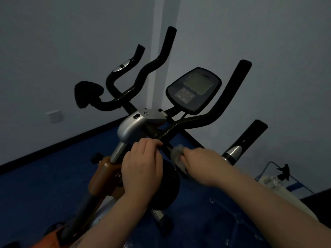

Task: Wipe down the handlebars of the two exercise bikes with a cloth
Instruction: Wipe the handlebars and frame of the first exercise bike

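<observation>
In a dim room with pale walls and a blue floor [35, 190], a person's left hand [142, 169] curls its fingers over the black handlebars [189, 122] of an exercise bike at lower centre of the frame, just below the silver stem cover [132, 126]. The right hand [200, 163], just to its right, grasps a crumpled grey cloth [177, 156] pressed against the bar. The bike's console [194, 89] sits at centre, with a second set of handlebars [143, 72] at upper left.
</observation>
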`<control>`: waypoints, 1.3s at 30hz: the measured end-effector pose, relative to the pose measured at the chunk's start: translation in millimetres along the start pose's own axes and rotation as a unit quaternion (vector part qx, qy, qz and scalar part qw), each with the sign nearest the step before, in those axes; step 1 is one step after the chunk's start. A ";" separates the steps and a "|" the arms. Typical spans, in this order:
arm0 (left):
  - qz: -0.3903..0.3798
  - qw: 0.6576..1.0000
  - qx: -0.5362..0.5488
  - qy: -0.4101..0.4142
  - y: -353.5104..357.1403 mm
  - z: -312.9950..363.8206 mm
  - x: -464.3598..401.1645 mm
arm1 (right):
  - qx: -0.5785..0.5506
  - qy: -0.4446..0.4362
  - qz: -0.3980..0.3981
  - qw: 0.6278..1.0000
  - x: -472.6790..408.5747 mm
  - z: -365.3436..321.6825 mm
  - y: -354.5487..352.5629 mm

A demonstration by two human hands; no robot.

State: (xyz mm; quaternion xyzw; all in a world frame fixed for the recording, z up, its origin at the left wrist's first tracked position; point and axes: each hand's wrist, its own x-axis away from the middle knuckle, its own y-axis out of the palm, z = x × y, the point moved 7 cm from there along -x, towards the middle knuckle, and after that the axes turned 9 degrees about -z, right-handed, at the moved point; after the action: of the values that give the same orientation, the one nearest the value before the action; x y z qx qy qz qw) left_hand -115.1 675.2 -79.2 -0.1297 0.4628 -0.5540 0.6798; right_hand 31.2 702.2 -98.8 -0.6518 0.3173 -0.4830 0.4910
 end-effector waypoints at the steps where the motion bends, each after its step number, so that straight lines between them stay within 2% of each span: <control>1: -0.002 1.000 -0.001 0.003 -0.2 1.0 -0.2 | -0.052 0.002 0.000 0.999 -12.3 -3.3 -1.4; 3: -0.010 1.000 0.012 0.010 -1.6 3.1 0.2 | -0.099 -0.002 0.045 0.994 -19.8 -10.7 -3.9; 6: -0.009 0.998 0.054 0.007 -5.3 8.3 -2.6 | -0.003 -0.012 0.115 0.993 12.0 -9.0 3.5; 9: -0.020 0.990 0.134 0.030 -1.5 31.2 -13.7 | 0.089 -0.092 0.147 0.981 57.2 5.7 1.5; 11: -0.060 0.977 0.198 0.057 10.7 53.6 -24.1 | 0.118 -0.126 0.195 0.965 77.2 34.4 -12.7; 13: -0.106 0.967 0.226 0.046 26.8 65.1 -31.5 | 0.093 -0.066 0.244 0.963 90.2 73.6 -36.9; 16: -0.153 0.974 0.169 0.010 47.9 61.2 -32.5 | -0.018 0.041 0.302 0.952 88.9 80.4 -41.0; 18: -0.166 0.978 0.123 -0.002 52.5 56.3 -31.8 | -0.057 0.058 0.324 0.943 79.6 52.0 -17.0; 21: -0.186 0.980 0.070 -0.012 55.5 52.6 -30.5 | 0.013 -0.019 0.295 0.955 76.2 36.3 -1.5; 24: -0.193 0.980 0.052 -0.006 55.9 53.5 -31.0 | 0.110 -0.046 0.349 0.930 82.8 80.1 -37.1; 26: -0.190 0.981 0.038 -0.004 56.1 55.1 -32.3 | 0.120 -0.026 0.403 0.907 85.5 100.3 -53.8; 28: -0.191 0.981 0.026 -0.005 57.0 55.4 -32.0 | 0.017 0.028 0.461 0.887 84.8 94.0 -37.6; 30: -0.189 0.981 0.030 -0.013 56.4 53.7 -31.4 | -0.058 0.017 0.484 0.873 78.6 73.8 -3.1; 31: -0.190 0.981 0.033 -0.015 56.6 53.3 -31.1 | -0.036 -0.025 0.484 0.874 79.4 63.3 4.6; 33: -0.195 0.980 0.027 -0.013 57.3 54.0 -30.9 | 0.075 -0.126 0.450 0.881 81.0 66.3 -11.3; 35: -0.196 0.980 0.020 -0.016 57.3 54.3 -30.8 | 0.185 -0.174 0.424 0.869 82.6 91.0 -46.6; 37: -0.192 0.981 0.024 -0.024 57.0 54.0 -30.8 | 0.264 -0.175 0.437 0.842 83.6 114.4 -76.0; 39: -0.189 0.981 0.031 -0.031 57.9 51.9 -30.4 | 0.203 -0.103 0.489 0.842 81.7 111.8 -72.1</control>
State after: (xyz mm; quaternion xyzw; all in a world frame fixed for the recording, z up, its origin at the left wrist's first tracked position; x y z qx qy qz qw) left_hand -37.0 704.7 -76.5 -0.2107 0.3909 -0.6825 0.5805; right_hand 159.3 689.7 -10.3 -0.3434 0.4374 -0.1637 0.8148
